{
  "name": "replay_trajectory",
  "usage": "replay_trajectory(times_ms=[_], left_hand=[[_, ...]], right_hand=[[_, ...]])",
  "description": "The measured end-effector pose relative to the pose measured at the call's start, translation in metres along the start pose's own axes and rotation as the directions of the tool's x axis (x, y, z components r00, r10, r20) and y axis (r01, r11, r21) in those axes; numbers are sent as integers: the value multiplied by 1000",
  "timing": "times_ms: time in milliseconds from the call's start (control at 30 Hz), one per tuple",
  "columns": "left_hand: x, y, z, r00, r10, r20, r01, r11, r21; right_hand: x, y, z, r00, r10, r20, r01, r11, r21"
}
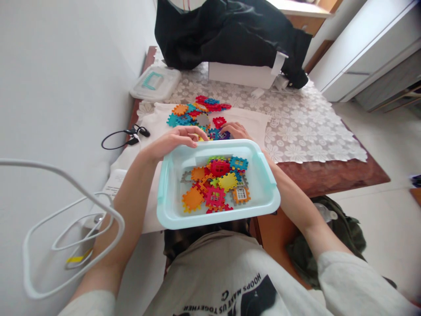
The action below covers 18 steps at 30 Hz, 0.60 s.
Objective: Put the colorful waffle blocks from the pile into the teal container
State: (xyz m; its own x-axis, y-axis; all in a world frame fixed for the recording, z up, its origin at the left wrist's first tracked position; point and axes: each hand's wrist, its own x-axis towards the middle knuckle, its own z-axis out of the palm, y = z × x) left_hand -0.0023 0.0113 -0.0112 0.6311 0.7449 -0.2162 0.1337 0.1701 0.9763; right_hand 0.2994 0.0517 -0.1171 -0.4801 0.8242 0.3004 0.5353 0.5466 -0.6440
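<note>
A light-blue plastic tub [167, 219] is in front of my body, with colourful toothed plastic building tiles [219, 182] lying loose in it. My left hand [184, 137] is at the tub's far left rim, its fingers stretched out over the edge. Past the far rim, my right hand [236, 130] reaches down with extended fingers at a dark-blue window tile [224, 135]; its thumb side is partly hidden. A heap of more tiles [189, 116] spreads on the white cloth beyond both hands. One red window tile [219, 122] lies just beyond my right hand.
A clear lid with a teal handle [154, 82] rests at the table's back left. Black earphones [133, 134] lie by the wall. Black fabric [230, 33] covers a white box [240, 74] at the back. A white cable [72, 184] loops at left; a dark bag [342, 232] sits right.
</note>
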Motion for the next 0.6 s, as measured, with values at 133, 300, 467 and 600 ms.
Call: replay_trajectory(times_ms=[133,300,467,600], left_hand=[[0,-3,-1,1000,-5,4,5,1000,-14],[0,-4,-2,1000,-10,13,10,1000,-25],[0,-2,-1,1000,-20,4,20,1000,-22],[0,0,-1,1000,-14,2,14,1000,8]], right_hand=[[1,-1,-6,992,78,-97,-65,989,130],[4,-4,-14,971,174,-161,-96,909,406],[3,-21,-27,959,223,-173,-46,728,685],[-8,-43,-44,975,149,-163,34,630,776]])
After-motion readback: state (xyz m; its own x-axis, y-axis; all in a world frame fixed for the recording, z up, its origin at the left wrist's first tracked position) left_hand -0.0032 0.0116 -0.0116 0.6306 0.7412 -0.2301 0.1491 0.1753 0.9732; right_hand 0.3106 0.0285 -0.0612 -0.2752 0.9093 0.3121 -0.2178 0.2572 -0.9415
